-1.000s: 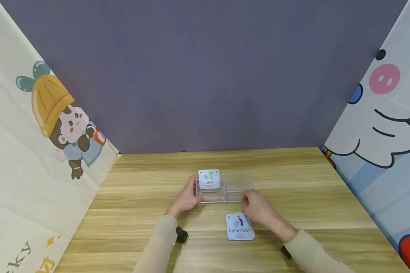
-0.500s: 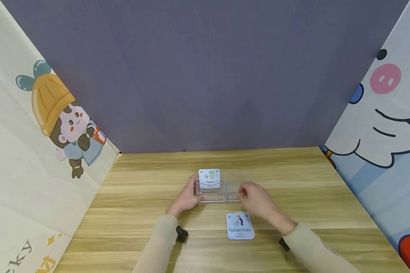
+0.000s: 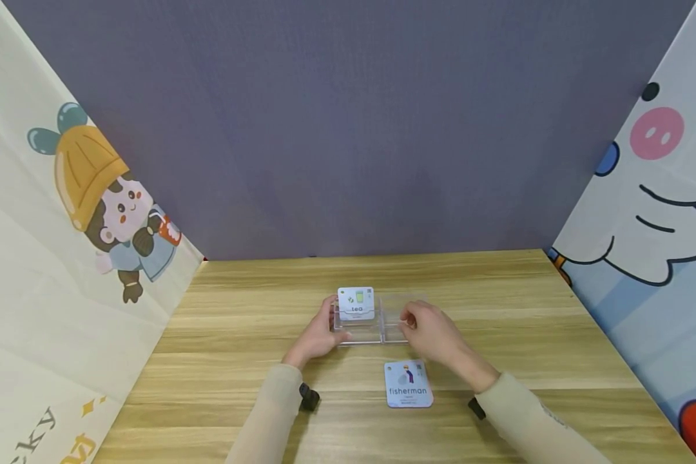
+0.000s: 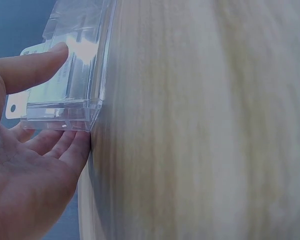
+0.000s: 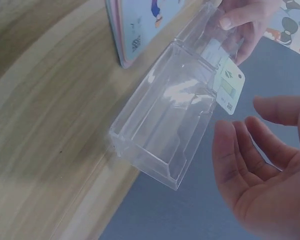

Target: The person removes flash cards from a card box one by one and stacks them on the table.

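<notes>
A clear plastic card holder (image 3: 381, 334) with two compartments stands on the table. My left hand (image 3: 318, 332) grips its left end; in the left wrist view the thumb lies over the front and the fingers (image 4: 72, 150) touch the end. A card marked "tea" (image 3: 356, 304) leans upright in the left compartment. Over the right compartment hangs my right hand (image 3: 435, 335), fingers loosely bent, with nothing between thumb and fingers in the right wrist view. That compartment (image 5: 162, 110) holds no card. In front of the holder lies a stack of cards topped by "fisherman" (image 3: 408, 385).
The wooden table (image 3: 238, 374) runs back to a grey-purple panel (image 3: 348, 129). Printed cloths with cartoon figures hang on the left (image 3: 23, 258) and right (image 3: 644, 212).
My right hand has moved left and slightly back, from the holder's front right corner to above the right compartment. The left hand, holder and cards look unmoved.
</notes>
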`<act>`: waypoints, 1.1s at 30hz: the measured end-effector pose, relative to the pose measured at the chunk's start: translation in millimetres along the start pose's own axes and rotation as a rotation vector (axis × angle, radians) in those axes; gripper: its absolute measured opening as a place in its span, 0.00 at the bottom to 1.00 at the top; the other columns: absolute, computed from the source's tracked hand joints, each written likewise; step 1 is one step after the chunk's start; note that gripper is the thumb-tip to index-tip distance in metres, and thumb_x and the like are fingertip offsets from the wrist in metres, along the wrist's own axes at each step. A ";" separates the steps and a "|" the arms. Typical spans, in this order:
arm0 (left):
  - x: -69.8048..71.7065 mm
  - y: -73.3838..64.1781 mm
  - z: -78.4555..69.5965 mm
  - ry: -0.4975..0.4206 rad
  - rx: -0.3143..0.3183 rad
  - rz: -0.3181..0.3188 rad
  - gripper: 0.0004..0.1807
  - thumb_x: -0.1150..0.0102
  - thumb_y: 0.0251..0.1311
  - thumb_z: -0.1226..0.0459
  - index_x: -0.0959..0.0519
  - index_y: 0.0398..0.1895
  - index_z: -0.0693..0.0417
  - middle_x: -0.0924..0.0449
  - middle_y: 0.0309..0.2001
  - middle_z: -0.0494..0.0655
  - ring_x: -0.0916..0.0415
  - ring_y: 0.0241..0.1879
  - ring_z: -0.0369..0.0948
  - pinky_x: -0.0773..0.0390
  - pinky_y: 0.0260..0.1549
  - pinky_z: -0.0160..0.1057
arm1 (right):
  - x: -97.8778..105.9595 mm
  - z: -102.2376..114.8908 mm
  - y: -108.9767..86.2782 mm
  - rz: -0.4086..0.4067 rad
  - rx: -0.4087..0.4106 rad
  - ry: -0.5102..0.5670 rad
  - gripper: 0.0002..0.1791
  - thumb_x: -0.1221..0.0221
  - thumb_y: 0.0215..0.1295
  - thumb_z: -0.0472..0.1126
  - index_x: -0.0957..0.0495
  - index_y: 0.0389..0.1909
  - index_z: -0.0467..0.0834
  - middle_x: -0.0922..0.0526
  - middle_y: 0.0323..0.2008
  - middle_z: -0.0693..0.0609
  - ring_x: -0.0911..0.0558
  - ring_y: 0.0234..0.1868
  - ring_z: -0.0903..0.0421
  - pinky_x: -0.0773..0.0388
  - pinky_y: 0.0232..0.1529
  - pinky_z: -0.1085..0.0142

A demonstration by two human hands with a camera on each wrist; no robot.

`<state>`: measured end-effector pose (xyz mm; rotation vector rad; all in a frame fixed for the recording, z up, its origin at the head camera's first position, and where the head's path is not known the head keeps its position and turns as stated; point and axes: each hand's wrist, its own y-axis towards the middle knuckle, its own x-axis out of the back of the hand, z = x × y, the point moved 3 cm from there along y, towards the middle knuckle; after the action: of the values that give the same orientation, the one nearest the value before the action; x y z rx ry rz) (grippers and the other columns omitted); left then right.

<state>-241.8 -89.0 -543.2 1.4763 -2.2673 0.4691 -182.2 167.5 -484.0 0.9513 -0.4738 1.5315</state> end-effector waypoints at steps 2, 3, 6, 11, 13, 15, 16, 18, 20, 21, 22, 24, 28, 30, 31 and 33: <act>-0.3 0.5 0.2 0.001 -0.002 -0.001 0.53 0.29 0.57 0.69 0.53 0.80 0.55 0.30 0.65 0.61 0.29 0.64 0.56 0.33 0.68 0.55 | 0.7 1.4 1.3 -0.003 0.008 0.004 0.04 0.33 0.61 0.37 0.19 0.34 0.45 0.23 0.30 0.57 0.25 0.31 0.60 0.22 0.34 0.63; -0.5 1.0 0.4 0.002 -0.002 -0.001 0.53 0.29 0.56 0.69 0.53 0.80 0.54 0.30 0.65 0.61 0.29 0.64 0.56 0.33 0.68 0.55 | 1.0 1.8 1.9 -0.003 0.012 0.006 0.04 0.33 0.61 0.37 0.19 0.34 0.45 0.23 0.30 0.57 0.25 0.31 0.60 0.22 0.34 0.63; -0.7 0.5 0.3 0.010 -0.001 -0.002 0.53 0.28 0.56 0.70 0.53 0.80 0.54 0.30 0.65 0.61 0.29 0.64 0.56 0.33 0.68 0.55 | 1.1 2.8 4.0 -0.004 0.015 0.005 0.05 0.32 0.61 0.38 0.19 0.35 0.44 0.23 0.31 0.57 0.25 0.32 0.60 0.22 0.35 0.64; -1.0 0.6 -0.5 0.022 -0.012 -0.005 0.53 0.28 0.56 0.70 0.52 0.79 0.56 0.29 0.64 0.61 0.29 0.64 0.56 0.33 0.68 0.56 | 1.3 4.0 6.9 -0.010 0.020 0.002 0.05 0.33 0.62 0.39 0.19 0.36 0.44 0.23 0.31 0.56 0.25 0.32 0.60 0.23 0.34 0.64; -1.2 0.8 -0.8 0.019 -0.016 -0.007 0.53 0.29 0.56 0.71 0.52 0.79 0.57 0.29 0.64 0.61 0.29 0.63 0.57 0.32 0.67 0.56 | 1.8 5.2 7.8 -0.014 0.022 -0.001 0.06 0.33 0.62 0.39 0.18 0.37 0.44 0.23 0.32 0.56 0.25 0.32 0.60 0.23 0.34 0.64; -1.6 0.8 -1.0 0.011 -0.013 -0.010 0.52 0.29 0.56 0.71 0.51 0.79 0.56 0.29 0.64 0.61 0.29 0.64 0.57 0.32 0.67 0.55 | 2.3 6.6 8.7 -0.020 0.025 -0.006 0.07 0.32 0.62 0.40 0.18 0.38 0.44 0.22 0.32 0.56 0.25 0.32 0.60 0.22 0.34 0.64; -1.7 1.0 -0.9 0.009 -0.013 -0.012 0.52 0.29 0.56 0.71 0.51 0.79 0.56 0.29 0.64 0.61 0.29 0.64 0.57 0.32 0.67 0.55 | 2.6 7.3 9.2 -0.023 0.029 -0.011 0.07 0.32 0.62 0.40 0.18 0.38 0.43 0.22 0.32 0.56 0.25 0.32 0.59 0.22 0.34 0.63; -1.9 1.4 -0.5 0.003 -0.015 -0.013 0.52 0.29 0.56 0.71 0.51 0.79 0.55 0.29 0.64 0.61 0.29 0.64 0.57 0.33 0.68 0.55 | 3.0 8.5 10.3 -0.032 0.036 -0.020 0.08 0.31 0.62 0.40 0.18 0.38 0.43 0.21 0.33 0.55 0.24 0.33 0.59 0.21 0.35 0.62; -2.2 1.6 0.1 -0.001 -0.020 -0.014 0.52 0.28 0.56 0.71 0.51 0.79 0.56 0.29 0.63 0.62 0.29 0.63 0.57 0.33 0.68 0.56 | 3.0 9.6 11.4 -0.039 0.043 -0.024 0.08 0.31 0.62 0.41 0.18 0.39 0.43 0.21 0.34 0.55 0.23 0.34 0.59 0.21 0.36 0.62; -2.3 1.6 0.4 0.000 -0.022 -0.015 0.52 0.28 0.55 0.71 0.51 0.79 0.56 0.29 0.63 0.62 0.29 0.63 0.58 0.33 0.67 0.57 | 3.1 10.1 11.9 -0.042 0.047 -0.022 0.09 0.31 0.62 0.40 0.18 0.39 0.42 0.20 0.34 0.55 0.23 0.34 0.58 0.21 0.36 0.62; -2.4 1.7 0.6 0.000 -0.025 -0.015 0.53 0.28 0.55 0.71 0.51 0.79 0.56 0.29 0.63 0.62 0.29 0.63 0.58 0.33 0.67 0.57 | 3.4 10.8 12.3 -0.046 0.049 -0.019 0.09 0.31 0.62 0.40 0.18 0.40 0.42 0.20 0.34 0.54 0.23 0.34 0.58 0.20 0.36 0.61; -2.7 1.6 0.9 0.000 -0.028 -0.014 0.53 0.28 0.55 0.71 0.51 0.79 0.57 0.29 0.63 0.62 0.29 0.63 0.58 0.32 0.67 0.57 | 3.5 11.7 13.4 -0.054 0.055 -0.011 0.09 0.32 0.62 0.40 0.18 0.40 0.41 0.20 0.34 0.54 0.22 0.35 0.57 0.20 0.36 0.61; -2.6 1.7 0.3 0.002 -0.024 -0.011 0.52 0.28 0.56 0.71 0.51 0.79 0.56 0.29 0.63 0.61 0.28 0.63 0.57 0.32 0.67 0.56 | 3.7 13.0 15.8 -0.065 0.051 -0.003 0.10 0.32 0.62 0.40 0.18 0.41 0.41 0.19 0.35 0.53 0.22 0.35 0.57 0.20 0.36 0.62; -2.5 1.7 -0.3 0.003 -0.017 -0.009 0.52 0.29 0.56 0.71 0.51 0.79 0.56 0.29 0.63 0.60 0.29 0.64 0.56 0.32 0.67 0.55 | 3.5 13.9 16.9 -0.068 0.043 -0.001 0.10 0.32 0.62 0.41 0.18 0.42 0.41 0.19 0.36 0.53 0.21 0.34 0.56 0.20 0.36 0.62; -2.2 1.6 -0.4 0.005 -0.014 -0.011 0.52 0.29 0.56 0.71 0.51 0.79 0.56 0.29 0.63 0.61 0.29 0.64 0.56 0.32 0.67 0.55 | 3.4 14.6 17.3 -0.069 0.040 0.001 0.10 0.32 0.62 0.41 0.18 0.42 0.41 0.19 0.36 0.53 0.21 0.34 0.56 0.20 0.36 0.62; -1.8 1.2 -0.4 0.008 -0.007 -0.010 0.52 0.29 0.56 0.71 0.51 0.79 0.55 0.29 0.64 0.61 0.29 0.64 0.56 0.32 0.68 0.55 | 2.9 16.2 18.2 -0.070 0.035 0.005 0.10 0.32 0.63 0.41 0.18 0.42 0.42 0.19 0.36 0.53 0.21 0.34 0.56 0.20 0.36 0.61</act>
<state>-242.2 -86.9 -543.8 1.4794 -2.2524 0.4628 -194.6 153.2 -468.3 0.9810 -0.4069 1.4832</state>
